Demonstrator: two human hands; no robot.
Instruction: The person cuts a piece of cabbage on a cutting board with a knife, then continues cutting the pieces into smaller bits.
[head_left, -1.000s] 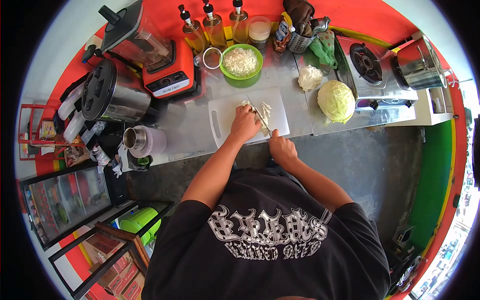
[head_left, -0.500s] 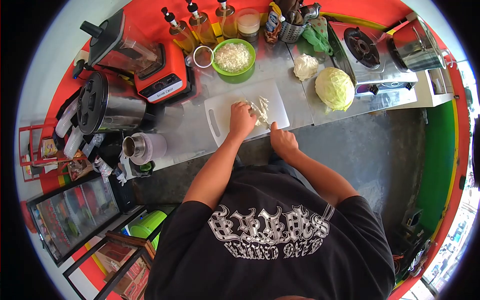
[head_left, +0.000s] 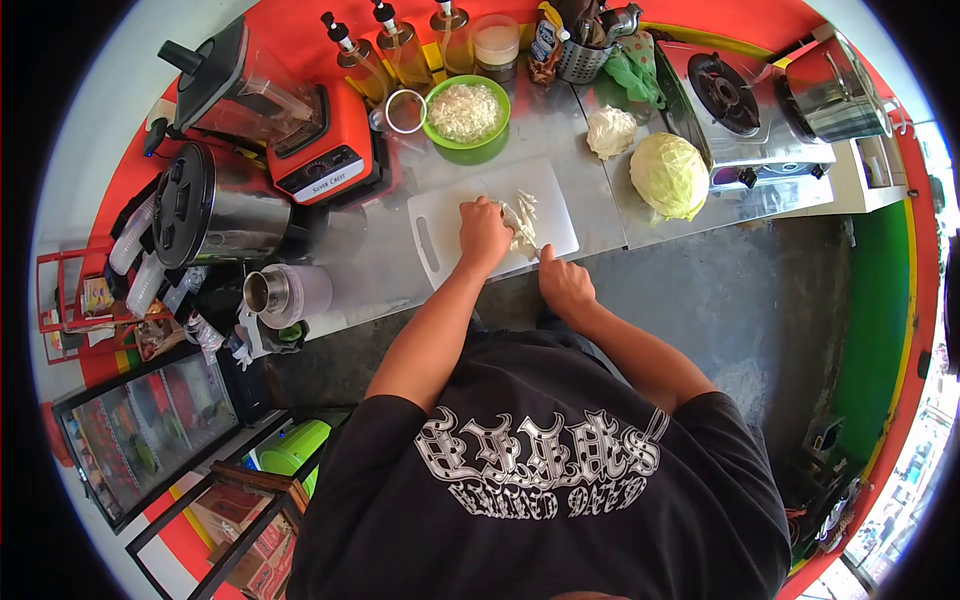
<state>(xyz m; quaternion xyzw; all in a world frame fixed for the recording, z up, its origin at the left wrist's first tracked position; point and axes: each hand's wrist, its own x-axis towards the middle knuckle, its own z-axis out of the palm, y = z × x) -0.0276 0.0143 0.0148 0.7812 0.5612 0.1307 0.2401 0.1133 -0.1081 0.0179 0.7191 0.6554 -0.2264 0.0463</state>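
On the white cutting board (head_left: 455,225), my left hand (head_left: 484,235) has its fingers curled down over a pale food piece that it mostly hides. Cut pale strips (head_left: 524,222) lie just right of those fingers. My right hand (head_left: 567,284) is closed at the board's near right edge, its index finger stretched forward along a knife (head_left: 538,254). Little of the blade shows beside the strips. Beyond the board sits a green bowl (head_left: 470,154) heaped with finely chopped pale food (head_left: 465,113).
A whole cabbage (head_left: 669,177) and a pale lump (head_left: 611,133) lie to the right, before a gas stove (head_left: 735,110). Leftward stand a red blender (head_left: 325,160), a steel flask (head_left: 290,295) and a lidded pot (head_left: 225,205). Pump bottles (head_left: 402,58) line the wall.
My left hand has shifted very slightly on the board, and my right hand with the knife has moved a touch leftward. The bowl and cabbage stay put.
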